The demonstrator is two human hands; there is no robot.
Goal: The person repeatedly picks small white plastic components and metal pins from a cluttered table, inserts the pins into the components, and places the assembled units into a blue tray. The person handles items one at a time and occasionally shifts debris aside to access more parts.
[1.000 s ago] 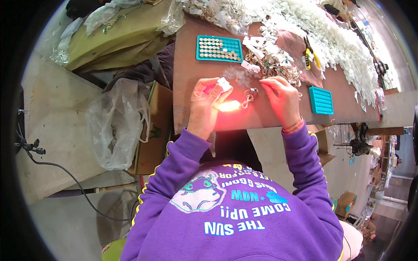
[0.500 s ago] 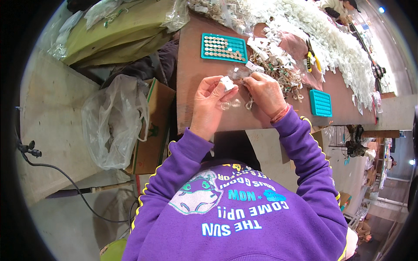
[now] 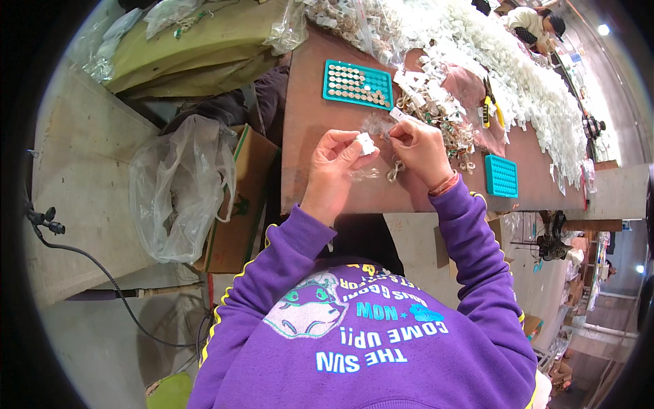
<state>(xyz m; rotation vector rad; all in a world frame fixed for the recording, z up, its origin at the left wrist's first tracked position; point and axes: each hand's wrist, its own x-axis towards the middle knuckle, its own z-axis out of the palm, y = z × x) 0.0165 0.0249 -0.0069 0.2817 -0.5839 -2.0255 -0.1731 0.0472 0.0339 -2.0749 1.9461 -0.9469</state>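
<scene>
Left hand (image 3: 332,163) pinched a small white piece (image 3: 366,144) over the brown table (image 3: 305,102); right hand (image 3: 424,150) was bunched fairly narrow nearby, couldn't tell on what; looked like fiddly part-handling, next move probably called for steadiness.

Two bare hands, one left hand (image 3: 332,165) and one right hand (image 3: 422,151), plus one white piece (image 3: 366,143) pinched in the left. Two teal trays: one disc tray (image 3: 381,80), one disc-free tray (image 3: 502,176). One pair of pliers (image 3: 486,110). Discs (image 3: 346,80)? Thirty-ish, but they're tiny here so don't quote me.
</scene>
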